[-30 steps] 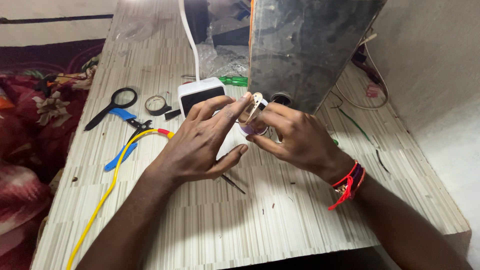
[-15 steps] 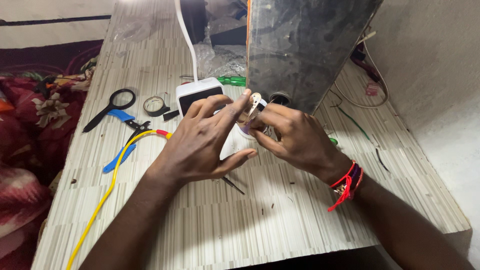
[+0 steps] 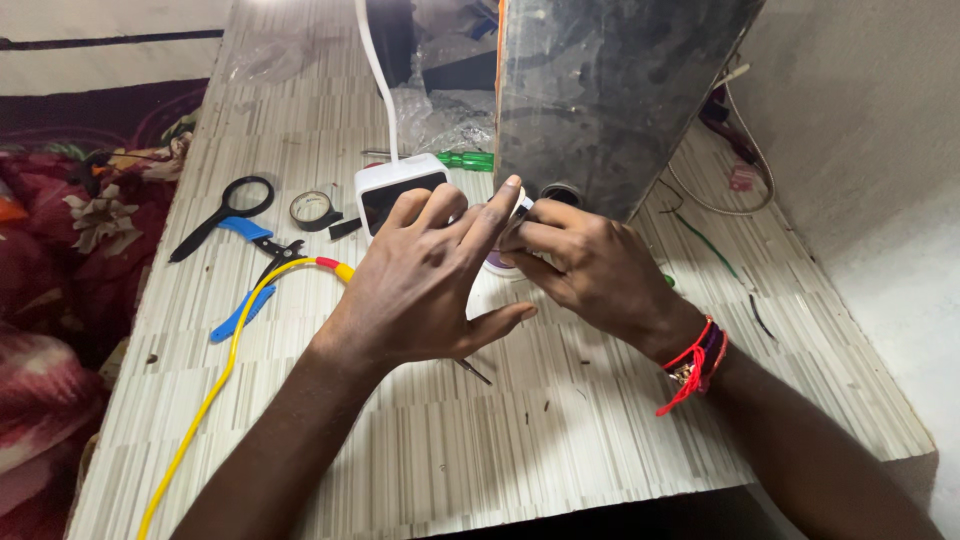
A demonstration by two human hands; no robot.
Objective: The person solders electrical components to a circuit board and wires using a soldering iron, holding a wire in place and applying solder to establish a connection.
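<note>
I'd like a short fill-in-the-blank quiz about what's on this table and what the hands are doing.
1. The long cable running off the table's near edge is ____ in colour.
2. The magnifying glass lies to the ____ of the tape roll.
3. The red thread band is worn on the ____ wrist.
4. Both hands, left hand and right hand, meet at a small part in front of the white ____.

Missing words: yellow; left; right; box

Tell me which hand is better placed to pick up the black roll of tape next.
Probably the left hand: it lies on the same side of the striped table as the black roll of tape. The right hand is farther away and pinches a small part.
</note>
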